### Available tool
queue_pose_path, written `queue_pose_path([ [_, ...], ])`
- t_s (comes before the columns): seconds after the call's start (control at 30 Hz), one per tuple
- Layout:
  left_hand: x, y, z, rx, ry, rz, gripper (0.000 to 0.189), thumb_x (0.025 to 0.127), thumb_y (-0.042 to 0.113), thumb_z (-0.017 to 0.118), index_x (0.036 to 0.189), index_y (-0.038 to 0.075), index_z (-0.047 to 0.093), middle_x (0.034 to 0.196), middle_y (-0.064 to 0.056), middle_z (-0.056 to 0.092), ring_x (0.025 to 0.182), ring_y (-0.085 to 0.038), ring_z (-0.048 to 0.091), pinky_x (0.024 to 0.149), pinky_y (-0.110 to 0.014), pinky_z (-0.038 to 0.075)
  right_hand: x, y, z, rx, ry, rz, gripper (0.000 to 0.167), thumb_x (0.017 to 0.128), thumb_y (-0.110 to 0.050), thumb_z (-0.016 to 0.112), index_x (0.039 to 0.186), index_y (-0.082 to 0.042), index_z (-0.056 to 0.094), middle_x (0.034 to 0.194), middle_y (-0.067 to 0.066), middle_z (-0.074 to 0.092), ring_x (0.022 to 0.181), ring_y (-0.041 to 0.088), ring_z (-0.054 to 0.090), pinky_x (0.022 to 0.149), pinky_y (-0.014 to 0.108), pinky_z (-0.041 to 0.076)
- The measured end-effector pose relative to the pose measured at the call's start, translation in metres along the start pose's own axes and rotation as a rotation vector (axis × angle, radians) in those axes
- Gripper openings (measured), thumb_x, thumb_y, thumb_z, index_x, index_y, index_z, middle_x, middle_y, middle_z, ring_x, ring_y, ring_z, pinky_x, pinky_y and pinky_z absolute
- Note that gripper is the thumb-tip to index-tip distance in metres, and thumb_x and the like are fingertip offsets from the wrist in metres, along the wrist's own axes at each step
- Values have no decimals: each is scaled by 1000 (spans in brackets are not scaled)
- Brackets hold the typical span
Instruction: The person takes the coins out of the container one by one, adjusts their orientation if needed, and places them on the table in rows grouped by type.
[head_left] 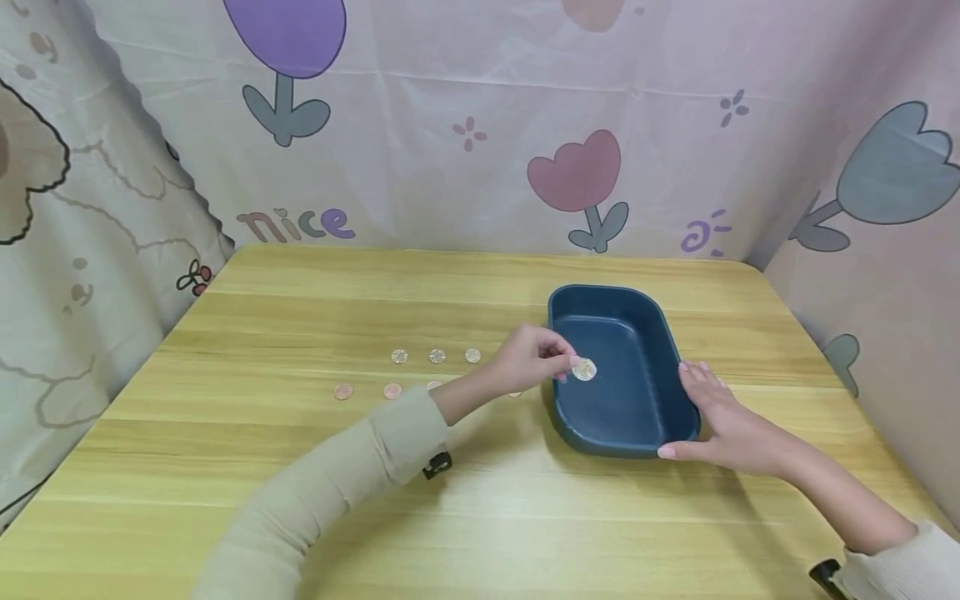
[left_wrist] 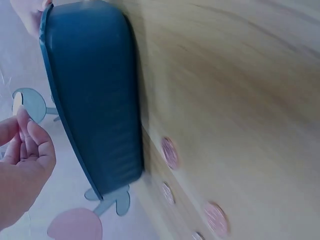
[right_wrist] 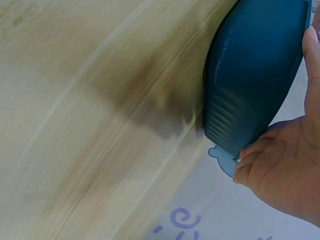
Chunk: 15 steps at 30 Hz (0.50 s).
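Between thumb and fingers my left hand (head_left: pixel 534 358) pinches a pale, shiny coin (head_left: pixel 585 369), held over the left part of a dark blue rectangular tray (head_left: pixel 615 452). My right hand (head_left: pixel 723 421) holds the tray at its near right corner, the thumb at the near rim and the fingers over the right rim. In the right wrist view those fingers (right_wrist: pixel 250 162) bend at the rim. Left of the tray, silvery coins (head_left: pixel 437 356) lie in a row, with copper-coloured coins (head_left: pixel 393 391) in a nearer row, partly hidden by my left forearm.
The wooden table (head_left: pixel 480 533) carries the tray right of centre. A patterned curtain (head_left: pixel 420 167) hangs along its back edge and down both sides. Dark wrist devices (head_left: pixel 437 464) show under both sleeves.
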<state>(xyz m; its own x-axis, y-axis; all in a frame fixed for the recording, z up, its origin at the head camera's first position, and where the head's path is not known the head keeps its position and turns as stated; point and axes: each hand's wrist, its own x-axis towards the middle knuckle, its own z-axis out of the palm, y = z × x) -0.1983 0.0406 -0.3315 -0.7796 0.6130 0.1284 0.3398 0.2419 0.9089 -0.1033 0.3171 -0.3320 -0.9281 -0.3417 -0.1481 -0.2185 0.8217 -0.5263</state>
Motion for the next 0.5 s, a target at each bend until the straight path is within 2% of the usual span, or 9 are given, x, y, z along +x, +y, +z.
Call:
queue_pose_path([
  [0.13, -12, -4, -13, -36, 45, -13, 12, 85, 0, 62, 85, -10, 67, 79, -25, 66, 64, -27, 63, 59, -32, 55, 0, 0, 0, 5, -4, -4, 113, 76, -46, 72, 144, 9, 0, 152, 30, -3, 139, 46, -12, 108, 63, -6],
  [0.23, -21, -8, -24, -43, 77, -4, 11, 85, -1, 61, 84, -12, 66, 78, -26, 65, 62, -25, 63, 66, -43, 56, 0, 0, 0, 6, -6, -5, 113, 76, -46, 71, 144, 9, 0, 152, 30, -3, 139, 46, -12, 108, 63, -7],
  [0.37, -32, -13, -38, -12, 102, -16, 12, 85, 0, 61, 82, -11, 65, 79, -27, 64, 62, -18, 64, 68, -42, 56, 0, 0, 0, 10, -7, -6, 113, 76, -45, 72, 144, 9, 0, 151, 30, -3, 139, 46, -12, 108, 63, -7],
  [0.5, -44, -18, -51, 27, 107, -32, 12, 86, 2, 61, 83, -9, 65, 79, -26, 64, 66, -26, 65, 70, -43, 56, 0, -1, 0, 14, -8, -5, 113, 76, -45, 72, 144, 9, 0, 151, 30, -4, 138, 46, -12, 107, 64, -6],
])
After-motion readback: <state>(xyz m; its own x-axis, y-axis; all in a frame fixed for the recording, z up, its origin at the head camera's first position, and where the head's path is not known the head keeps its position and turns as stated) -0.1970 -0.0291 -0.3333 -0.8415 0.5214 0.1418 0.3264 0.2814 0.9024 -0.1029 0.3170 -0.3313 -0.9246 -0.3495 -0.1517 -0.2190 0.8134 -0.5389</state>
